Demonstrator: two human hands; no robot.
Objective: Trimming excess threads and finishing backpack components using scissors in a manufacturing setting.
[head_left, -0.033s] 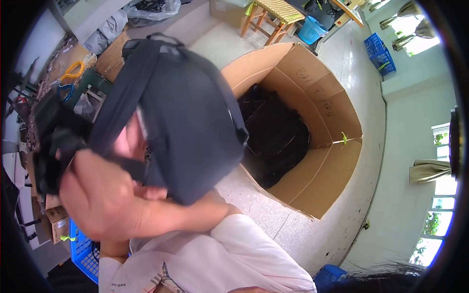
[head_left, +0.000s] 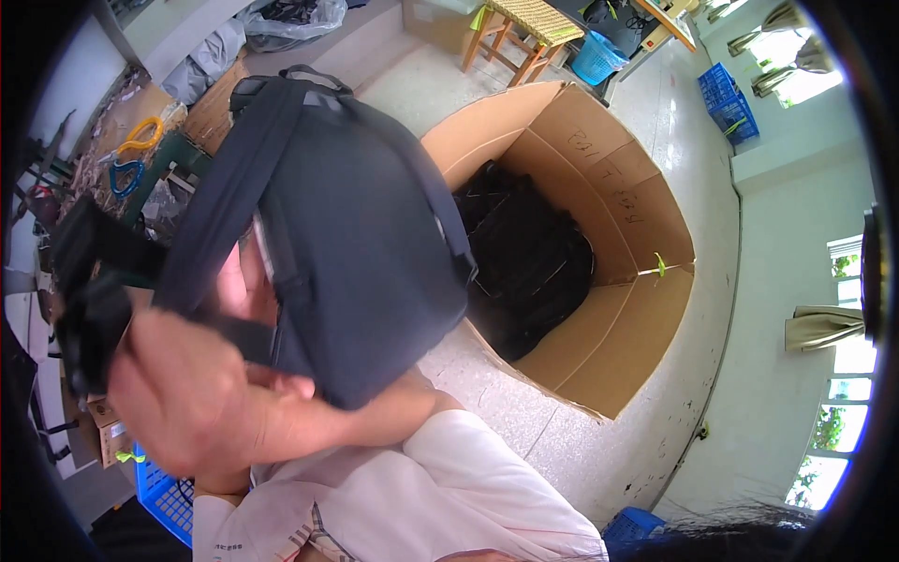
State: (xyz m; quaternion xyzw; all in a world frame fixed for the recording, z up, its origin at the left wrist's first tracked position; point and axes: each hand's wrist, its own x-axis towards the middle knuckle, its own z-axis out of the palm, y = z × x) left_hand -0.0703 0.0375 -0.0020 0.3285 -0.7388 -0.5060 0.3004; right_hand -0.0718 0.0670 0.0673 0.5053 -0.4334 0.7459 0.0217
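A dark navy backpack (head_left: 356,234) hangs tilted in front of me, its padded shoulder strap (head_left: 220,192) curving down on the left side. My right forearm crosses leftward beneath it. My right hand (head_left: 183,379) is closed, the fingers mostly turned away, around black strap webbing (head_left: 103,262) that hangs in a blurred bundle at the left. My left hand (head_left: 245,281) shows only in part between the shoulder strap and the bag body, where it grips the backpack. The bag and my right arm hide the rest of it.
Right of the backpack stands an open cardboard box (head_left: 627,318) with black bags (head_left: 529,262) inside. A cluttered bench with orange-handled (head_left: 140,134) and blue-handled tools (head_left: 125,178) is at the left. A blue basket (head_left: 164,492) sits by my left side; a woven stool (head_left: 534,23) stands behind.
My right hand has moved slightly left and down, pulling the black webbing with it. The lower part of the backpack has shifted a little downward.
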